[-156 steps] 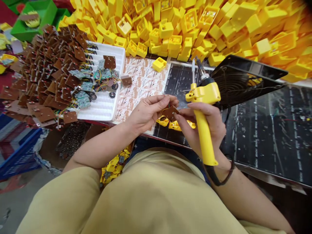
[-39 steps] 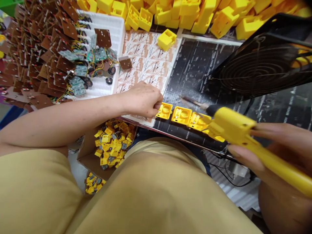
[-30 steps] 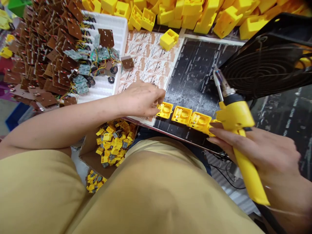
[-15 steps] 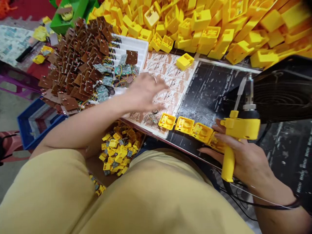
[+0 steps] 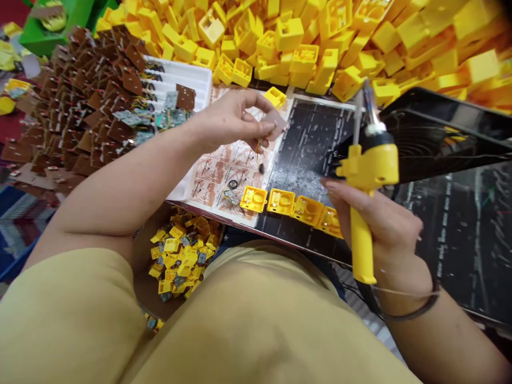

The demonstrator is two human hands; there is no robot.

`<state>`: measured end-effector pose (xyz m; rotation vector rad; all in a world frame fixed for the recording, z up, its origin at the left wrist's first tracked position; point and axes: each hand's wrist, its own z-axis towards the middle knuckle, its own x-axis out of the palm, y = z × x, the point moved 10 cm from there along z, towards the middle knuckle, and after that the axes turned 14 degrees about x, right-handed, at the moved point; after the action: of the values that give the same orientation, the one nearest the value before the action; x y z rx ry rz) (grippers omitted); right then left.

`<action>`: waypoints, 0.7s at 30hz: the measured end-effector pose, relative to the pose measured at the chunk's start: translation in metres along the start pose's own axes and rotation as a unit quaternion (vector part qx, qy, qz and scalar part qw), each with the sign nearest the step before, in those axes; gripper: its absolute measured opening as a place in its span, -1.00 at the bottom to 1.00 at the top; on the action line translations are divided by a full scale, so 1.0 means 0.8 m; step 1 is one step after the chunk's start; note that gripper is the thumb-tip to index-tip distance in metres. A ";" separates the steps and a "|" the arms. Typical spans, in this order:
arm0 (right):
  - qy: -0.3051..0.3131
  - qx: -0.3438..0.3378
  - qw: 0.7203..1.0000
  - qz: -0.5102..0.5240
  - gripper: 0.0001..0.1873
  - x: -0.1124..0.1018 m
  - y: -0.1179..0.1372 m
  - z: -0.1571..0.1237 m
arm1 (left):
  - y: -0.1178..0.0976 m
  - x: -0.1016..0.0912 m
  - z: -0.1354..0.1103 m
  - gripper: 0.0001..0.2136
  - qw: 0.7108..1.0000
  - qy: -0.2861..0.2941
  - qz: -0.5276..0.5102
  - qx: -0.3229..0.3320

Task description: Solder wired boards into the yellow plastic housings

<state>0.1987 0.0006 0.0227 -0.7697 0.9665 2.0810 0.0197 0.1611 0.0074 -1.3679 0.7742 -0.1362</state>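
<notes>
A small board [image 5: 276, 121] is pinched in the left hand [image 5: 232, 117], the iron [image 5: 366, 176] gripped upright in the right hand [image 5: 380, 224]; soldering likely requires bringing them together.

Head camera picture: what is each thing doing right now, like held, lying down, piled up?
left hand: lifted, pinching a small brown board
small brown board: held up, wires dangling
right hand: gripping the soldering iron
soldering iron: held upright, tip up
yellow cases: four in a row, open side up
brown boards: piled loosely
yellow shells: heaped at the back
</notes>
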 end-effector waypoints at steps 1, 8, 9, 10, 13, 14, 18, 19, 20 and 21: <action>-0.007 -0.002 1.000 0.011 -0.33 0.002 0.004 0.008 | 0.003 0.021 0.006 -0.73 1.000 0.024 -0.017 0.008; -0.097 0.023 0.994 0.045 -0.52 -0.002 0.008 0.029 | -0.001 0.110 -0.003 -0.59 0.978 0.206 -0.007 0.046; -0.110 0.039 0.992 0.051 -0.53 -0.006 0.005 0.028 | -0.001 0.108 -0.007 -0.56 0.979 0.200 -0.002 0.047; -0.119 0.052 0.990 0.058 -0.54 -0.010 0.003 0.025 | 0.000 0.103 -0.011 -0.55 0.981 0.187 0.001 0.051; -0.123 0.074 0.986 0.080 -0.56 -0.017 0.003 0.022 | -0.003 0.091 -0.023 -0.61 0.984 0.152 0.025 0.091; -0.122 0.089 0.985 0.087 -0.57 -0.018 0.001 0.023 | -0.006 0.091 -0.027 -0.62 0.982 0.149 0.032 0.110; -0.107 0.129 0.978 0.122 -0.59 -0.021 0.002 0.025 | -0.027 0.097 -0.041 -0.53 0.981 0.114 0.024 0.155; -0.099 0.129 0.979 0.125 -0.60 -0.019 0.004 0.025 | -0.033 0.097 -0.042 -0.53 0.983 0.093 0.024 0.158; -0.091 0.129 0.979 0.129 -0.60 -0.017 0.007 0.025 | -0.038 0.098 -0.042 -0.56 0.984 0.072 0.028 0.158; -0.088 0.129 0.979 0.134 -0.60 -0.014 0.008 0.025 | -0.041 0.099 -0.040 -0.60 0.986 0.052 0.036 0.155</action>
<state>0.1957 0.0099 0.0445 -0.3304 1.2631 2.1474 0.0717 0.0863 0.0041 -1.0419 0.8511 -0.2625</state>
